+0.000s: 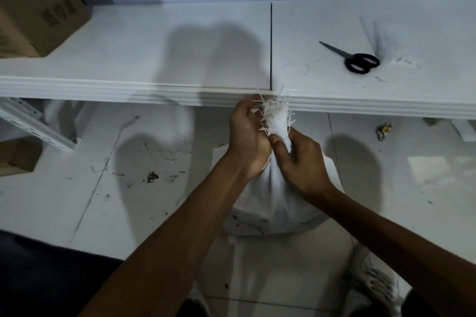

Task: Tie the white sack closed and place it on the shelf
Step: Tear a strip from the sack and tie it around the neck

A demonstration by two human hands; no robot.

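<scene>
The white sack (273, 203) stands full on the tiled floor, just in front of the white shelf (128, 90). Its mouth is gathered into a frayed bunch (277, 116) that reaches up to the shelf's front edge. My left hand (247, 136) grips the left side of the gathered neck, fingers curled near the frayed strands. My right hand (298, 159) pinches the neck just below the bunch from the right. Whether a string is held is too small to tell.
Black-handled scissors (353, 58) lie on the shelf at the right. A cardboard box (33, 5) stands on the shelf at the far left. Scraps and dirt dot the floor (152, 176). A second box (18, 157) sits under the shelf at left.
</scene>
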